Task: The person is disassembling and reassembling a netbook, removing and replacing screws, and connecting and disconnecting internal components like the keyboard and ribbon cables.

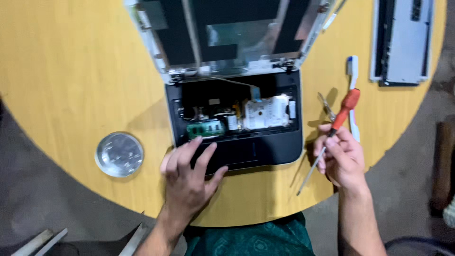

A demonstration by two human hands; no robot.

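An opened small black laptop lies on a round yellow table, its top cover off so a green memory module, a silver hard drive and cables show. My left hand rests flat on the laptop's front palm-rest edge, fingertips near the memory module. My right hand is to the right of the laptop and grips an orange-handled screwdriver, its metal tip pointing down toward the table edge.
A round shiny metal dish sits left of the laptop. A white-and-blue toothbrush and small metal tweezers lie right of it. A removed grey laptop panel lies at the far right. The table edge curves close to my body.
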